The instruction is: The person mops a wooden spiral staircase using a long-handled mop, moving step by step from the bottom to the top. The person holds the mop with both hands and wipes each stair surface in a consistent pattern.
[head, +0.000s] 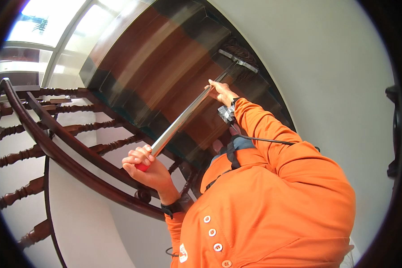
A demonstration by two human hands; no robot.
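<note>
A string mop spans the view, its shiny metal pole (182,119) slanting from lower left to upper right. My left hand (150,169) is wrapped around the pole's top end, where a red cap (142,166) shows. Further down, my right hand (222,92) holds the pole near its middle, thumb pointing along it. At the far end a pale clamp bar (238,61) carries dark brown mop strings (238,48). These lie on the stair steps (160,67) close to the wall. The lower pole is blurred.
A dark wooden handrail (70,167) with turned balusters (102,126) curves along the left. A pale wall (325,67) rises on the right. Glossy brown and dark green steps descend between them. Bright window panes (40,26) stand at upper left. My feet (217,146) are partly hidden below me.
</note>
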